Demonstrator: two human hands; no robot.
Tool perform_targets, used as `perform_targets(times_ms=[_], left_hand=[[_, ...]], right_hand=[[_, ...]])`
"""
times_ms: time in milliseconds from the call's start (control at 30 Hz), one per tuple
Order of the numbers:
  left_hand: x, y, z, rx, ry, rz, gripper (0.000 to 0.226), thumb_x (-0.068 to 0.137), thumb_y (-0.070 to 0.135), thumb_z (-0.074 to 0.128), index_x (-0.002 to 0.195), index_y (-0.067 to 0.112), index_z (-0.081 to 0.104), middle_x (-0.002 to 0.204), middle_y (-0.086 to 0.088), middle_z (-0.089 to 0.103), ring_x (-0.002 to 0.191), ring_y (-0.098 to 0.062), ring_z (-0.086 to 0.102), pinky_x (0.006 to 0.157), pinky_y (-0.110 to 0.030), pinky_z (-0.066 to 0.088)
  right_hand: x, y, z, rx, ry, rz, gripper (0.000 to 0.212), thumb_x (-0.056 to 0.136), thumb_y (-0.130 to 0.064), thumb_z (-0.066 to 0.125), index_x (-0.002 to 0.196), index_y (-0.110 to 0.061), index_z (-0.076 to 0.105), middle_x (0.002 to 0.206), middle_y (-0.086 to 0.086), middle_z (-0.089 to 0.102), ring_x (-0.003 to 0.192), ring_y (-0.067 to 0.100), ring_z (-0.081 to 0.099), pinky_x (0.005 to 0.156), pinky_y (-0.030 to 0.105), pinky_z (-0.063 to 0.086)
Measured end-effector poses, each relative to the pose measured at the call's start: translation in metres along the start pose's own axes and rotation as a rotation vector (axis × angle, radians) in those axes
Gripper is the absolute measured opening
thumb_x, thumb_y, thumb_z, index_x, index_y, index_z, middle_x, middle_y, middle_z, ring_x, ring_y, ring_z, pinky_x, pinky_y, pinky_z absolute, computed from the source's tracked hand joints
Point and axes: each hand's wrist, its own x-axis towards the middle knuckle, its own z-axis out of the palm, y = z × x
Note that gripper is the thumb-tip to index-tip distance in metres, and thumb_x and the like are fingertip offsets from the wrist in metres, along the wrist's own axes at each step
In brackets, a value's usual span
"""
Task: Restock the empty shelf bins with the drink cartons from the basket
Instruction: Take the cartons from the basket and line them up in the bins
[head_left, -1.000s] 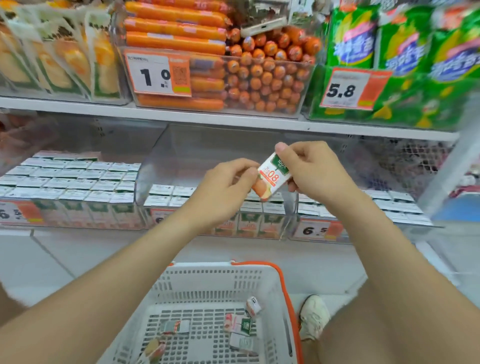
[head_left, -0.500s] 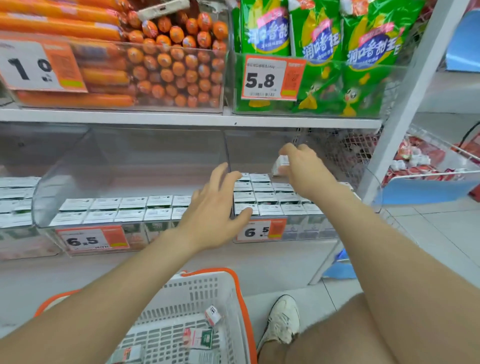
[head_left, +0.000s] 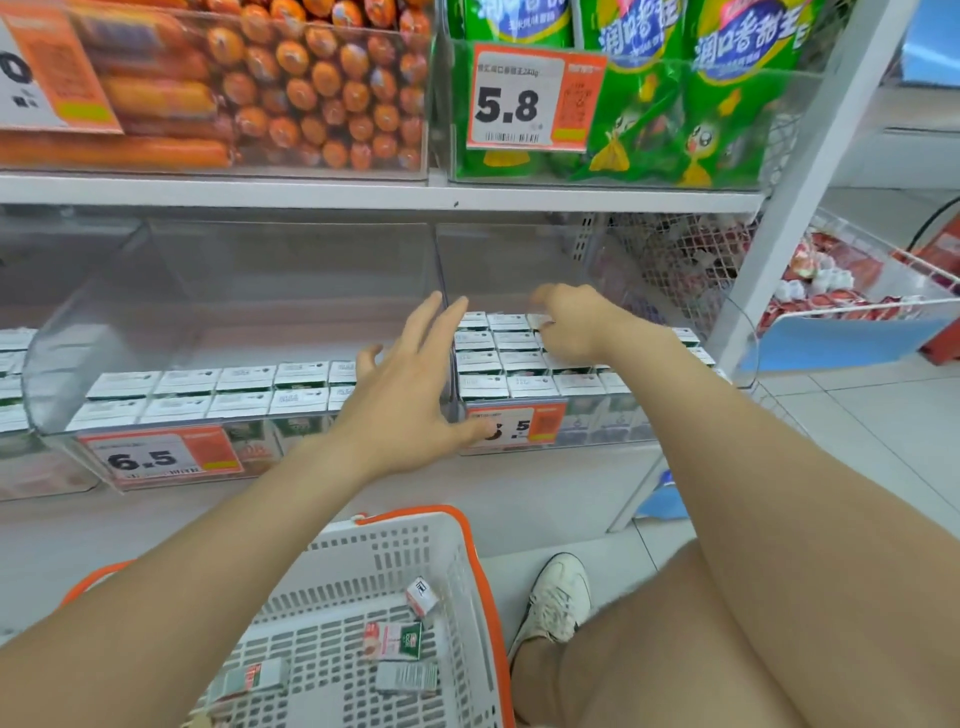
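Right hand (head_left: 574, 325) fingers curled on carton (head_left: 540, 321), seating it back-row in the 1 o'clock bin (head_left: 623, 423). Left hand (head_left: 410, 395) splayed, empty, likely balancing.

Clear bins (head_left: 234, 291) on white shelf (head_left: 545, 488)

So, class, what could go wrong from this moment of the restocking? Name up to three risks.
1. The right hand reaches deep over the tightly packed cartons; forcing another in may tip its neighbours.
2. The left hand is spread open right by the clear divider and could knock it.
3. The basket sits beside the shoe; a step might kick it and scatter the loose cartons inside.
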Motion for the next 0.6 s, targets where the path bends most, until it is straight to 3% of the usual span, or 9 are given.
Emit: perform_targets(times_ms=[67, 167, 267, 367, 433, 500, 600], left_hand=[[-0.006, -0.001, -0.004, -0.024, 0.052, 0.017, 0.115, 0.08, 0.066, 0.077, 0.166, 0.031, 0.01, 0.172, 0.01, 0.011, 0.152, -0.016, 0.032, 0.123, -0.055, 0.021], [-0.028, -0.003, -0.008, -0.044, 0.313, 0.131, 0.064, 0.09, 0.036, 0.073, 0.147, 0.02, 0.048, 0.139, 0.001, 0.052, 0.128, -0.023, 0.052, 0.107, -0.048, 0.04], [-0.067, -0.015, -0.005, -0.034, 0.459, 0.273, 0.021, 0.09, 0.014, 0.064, 0.111, 0.014, 0.063, 0.095, 0.005, 0.055, 0.088, -0.02, 0.053, 0.078, -0.042, 0.044], [-0.109, -0.032, 0.007, -0.078, 0.277, 0.24, 0.019, 0.09, 0.016, 0.061, 0.094, 0.032, 0.051, 0.078, 0.022, 0.044, 0.073, -0.009, 0.044, 0.065, -0.035, 0.043], [-0.133, -0.051, 0.022, -0.057, 0.068, 0.137, 0.028, 0.091, 0.021, 0.061, 0.089, 0.042, 0.042, 0.073, 0.025, 0.046, 0.068, -0.009, 0.046, 0.059, -0.034, 0.044], [-0.152, -0.072, 0.041, -0.01, -0.14, 0.054, 0.021, 0.093, 0.023, 0.06, 0.083, 0.037, 0.047, 0.074, 0.021, 0.051, 0.07, -0.012, 0.052, 0.059, -0.034, 0.043], [-0.175, -0.095, 0.073, 0.036, -0.348, -0.045, 0.025, 0.093, 0.022, 0.058, 0.079, 0.038, 0.046, 0.08, 0.017, 0.053, 0.076, -0.013, 0.054, 0.062, -0.033, 0.043]], right_hand=[[-0.021, -0.014, -0.004, 0.068, 0.122, -0.061, 0.048, 0.099, -0.008, 0.047, 0.147, -0.01, 0.049, 0.14, 0.021, 0.058, 0.124, 0.038, 0.057, 0.096, 0.039, 0.051], [-0.074, -0.05, -0.013, 0.247, 0.276, -0.217, 0.03, 0.09, -0.008, 0.051, 0.11, -0.019, 0.072, 0.095, 0.003, 0.075, 0.09, 0.019, 0.069, 0.08, 0.03, 0.056], [-0.13, -0.091, -0.005, 0.309, 0.064, -0.38, 0.025, 0.088, -0.009, 0.054, 0.089, -0.022, 0.076, 0.068, -0.006, 0.07, 0.062, 0.007, 0.063, 0.06, 0.014, 0.049], [-0.15, -0.122, 0.034, 0.085, -0.216, -0.506, 0.023, 0.09, -0.008, 0.05, 0.079, -0.013, 0.069, 0.068, 0.001, 0.063, 0.062, 0.009, 0.05, 0.056, 0.013, 0.035], [-0.153, -0.138, 0.073, -0.059, -0.39, -0.521, 0.027, 0.092, -0.003, 0.047, 0.067, -0.013, 0.052, 0.067, 0.005, 0.054, 0.061, 0.015, 0.044, 0.058, 0.028, 0.034], [-0.152, -0.147, 0.115, -0.184, -0.531, -0.501, 0.032, 0.095, -0.003, 0.05, 0.066, -0.014, 0.045, 0.066, 0.004, 0.048, 0.064, 0.024, 0.049, 0.057, 0.035, 0.039], [-0.15, -0.154, 0.168, -0.294, -0.668, -0.483, 0.022, 0.097, -0.003, 0.051, 0.076, -0.011, 0.051, 0.072, 0.005, 0.049, 0.061, 0.022, 0.045, 0.053, 0.033, 0.038]])
